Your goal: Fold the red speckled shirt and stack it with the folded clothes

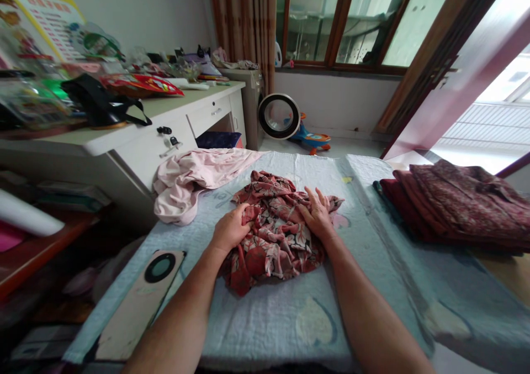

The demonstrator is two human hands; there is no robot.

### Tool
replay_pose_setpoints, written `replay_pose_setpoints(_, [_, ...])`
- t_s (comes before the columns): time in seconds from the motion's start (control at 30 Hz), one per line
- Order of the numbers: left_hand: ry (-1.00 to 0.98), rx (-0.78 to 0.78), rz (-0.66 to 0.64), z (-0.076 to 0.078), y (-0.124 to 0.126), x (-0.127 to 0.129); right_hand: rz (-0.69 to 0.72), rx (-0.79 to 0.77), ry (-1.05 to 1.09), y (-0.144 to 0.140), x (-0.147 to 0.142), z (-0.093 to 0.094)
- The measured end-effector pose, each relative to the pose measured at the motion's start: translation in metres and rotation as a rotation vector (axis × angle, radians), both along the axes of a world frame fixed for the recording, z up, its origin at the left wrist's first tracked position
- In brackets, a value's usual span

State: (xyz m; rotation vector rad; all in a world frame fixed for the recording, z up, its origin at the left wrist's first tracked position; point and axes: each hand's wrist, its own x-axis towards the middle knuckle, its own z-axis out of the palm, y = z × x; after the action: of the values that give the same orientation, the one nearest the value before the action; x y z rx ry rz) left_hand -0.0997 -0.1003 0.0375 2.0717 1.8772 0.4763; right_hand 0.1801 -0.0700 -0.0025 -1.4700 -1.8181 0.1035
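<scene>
A crumpled red garment with a leaf and flower print lies bunched on a light blue cloth that covers the table. My left hand is closed on a fold at the garment's left side. My right hand rests on its right side with the fingers spread. What kind of garment it is cannot be made out. Left of it, a pale pink cloth lies in loose folds. A phone with a large round camera ring lies near my left forearm.
Folded dark red clothes are stacked on the right. At the left stands a white desk holding a red packet and clutter. Beyond it, a washing machine's round door hangs open beside a blue and orange ride-on toy.
</scene>
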Motion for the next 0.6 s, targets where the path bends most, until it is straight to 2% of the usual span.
replay_pose_setpoints(0.13, [-0.01,0.034,-0.016,-0.001,-0.001,0.001,0.087,-0.091,-0.014,-0.001,-0.009,-0.001])
replay_pose_setpoints(0.33, [0.0,0.104,0.001,0.001,-0.002,0.003,0.105,-0.042,0.08,-0.006,-0.004,0.014])
replay_pose_setpoints(0.53, [0.013,0.331,0.135,0.0,0.003,-0.009,-0.23,0.118,0.479,-0.007,0.023,0.018])
replay_pose_setpoints(0.6, [0.039,0.406,0.201,0.001,0.005,-0.015,-0.275,0.148,0.622,-0.004,0.033,0.015])
